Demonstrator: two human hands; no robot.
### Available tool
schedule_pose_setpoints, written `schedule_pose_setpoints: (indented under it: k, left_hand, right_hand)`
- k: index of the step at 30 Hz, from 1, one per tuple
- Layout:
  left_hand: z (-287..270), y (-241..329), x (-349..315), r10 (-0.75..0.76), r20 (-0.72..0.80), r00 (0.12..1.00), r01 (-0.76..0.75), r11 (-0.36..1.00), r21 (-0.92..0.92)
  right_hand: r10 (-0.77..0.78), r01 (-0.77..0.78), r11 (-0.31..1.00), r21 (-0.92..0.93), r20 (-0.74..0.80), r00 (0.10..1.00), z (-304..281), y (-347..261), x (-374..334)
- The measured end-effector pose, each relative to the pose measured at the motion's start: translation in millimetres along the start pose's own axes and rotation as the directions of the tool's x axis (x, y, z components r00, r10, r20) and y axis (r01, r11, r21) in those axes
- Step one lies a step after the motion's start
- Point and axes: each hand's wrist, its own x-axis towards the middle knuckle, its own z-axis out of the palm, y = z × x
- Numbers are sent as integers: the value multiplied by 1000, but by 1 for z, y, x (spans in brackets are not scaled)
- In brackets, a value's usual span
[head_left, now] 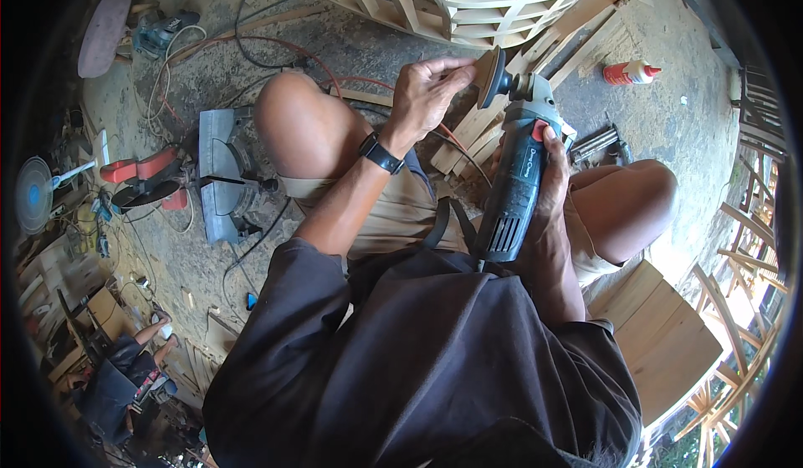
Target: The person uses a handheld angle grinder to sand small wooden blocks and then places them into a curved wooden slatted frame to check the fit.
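Observation:
My right hand point(552, 179) is wrapped round the dark body of an angle grinder point(514, 188), its thumb beside the red switch. The grinder stands nearly upright over my lap, head pointing away from me. On its head sits a black backing pad point(502, 81) with a brownish sanding disc point(484, 81) on its left face. My left hand point(425, 96), with a black watch on the wrist, pinches the edge of that disc between thumb and fingers. Part of the disc's face is hidden by the fingertips.
A slatted wooden frame point(510, 4) stands ahead, with wood strips point(577, 50) beside it. A red-and-white bottle point(629, 72) is at right. A mitre saw point(219, 175) and a fan point(35, 194) stand left; cables cross the floor. Another person point(113, 393) is at lower left.

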Motion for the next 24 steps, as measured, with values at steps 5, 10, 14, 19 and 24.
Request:
schedule_pose_setpoints:
  k: [5, 10, 14, 19, 24]
  left_hand:
    - [2, 4, -7, -50, 67, 997, 49, 999, 15]
    - [-13, 7, -6, 59, 176, 983, 21, 906, -422]
    - [-17, 20, -8, 86, 226, 970, 96, 721, -687]
    - [-18, 35, -18, 117, 201, 973, 75, 660, -748]
    - [-2, 75, -17, 236, 139, 962, -87, 746, -660]
  right_hand:
    - [1, 0, 1000, 16, -29, 1000, -9, -2, 4]
    - [-12, 8, 998, 70, 54, 998, -24, -6, 17]
    - [-50, 51, 988, 143, -7, 999, -31, -13, 12]
    - [-158, 157, 987, 22, 39, 987, -31, -16, 7]
    - [-217, 216, 976, 26, 73, 973, -36, -16, 7]
